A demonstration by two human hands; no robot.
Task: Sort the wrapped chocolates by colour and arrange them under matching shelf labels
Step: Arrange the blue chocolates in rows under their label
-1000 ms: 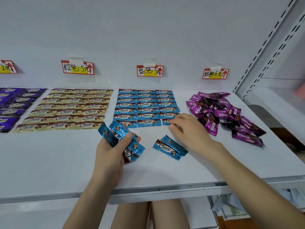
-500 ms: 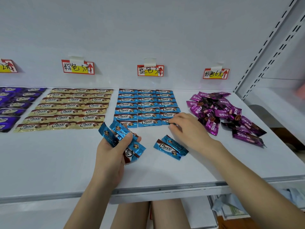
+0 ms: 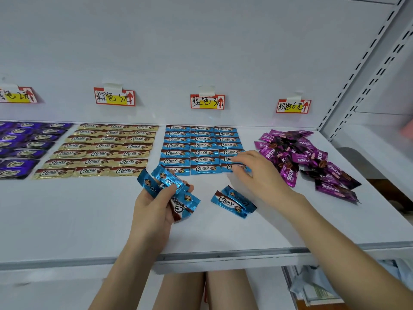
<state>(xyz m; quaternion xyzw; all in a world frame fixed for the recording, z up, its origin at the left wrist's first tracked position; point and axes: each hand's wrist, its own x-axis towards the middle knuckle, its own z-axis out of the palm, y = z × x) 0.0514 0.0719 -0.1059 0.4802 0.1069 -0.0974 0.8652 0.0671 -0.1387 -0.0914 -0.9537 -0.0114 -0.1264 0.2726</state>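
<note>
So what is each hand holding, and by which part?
Left hand grips a fan of blue chocolates by their lower ends. Right hand touches a front-row blue chocolate; whether it pinches it cannot be told.

My left hand [image 3: 154, 204] lies palm up just in front of the blue chocolate grid [image 3: 201, 145], thumb and fingers curled round a fan of blue chocolates [image 3: 165, 182]. My right hand [image 3: 257, 173] reaches palm down over the grid's front right corner, fingertips [image 3: 240, 170] pinching the corner chocolate [image 3: 226, 167]. Both forearms are bare.
</note>
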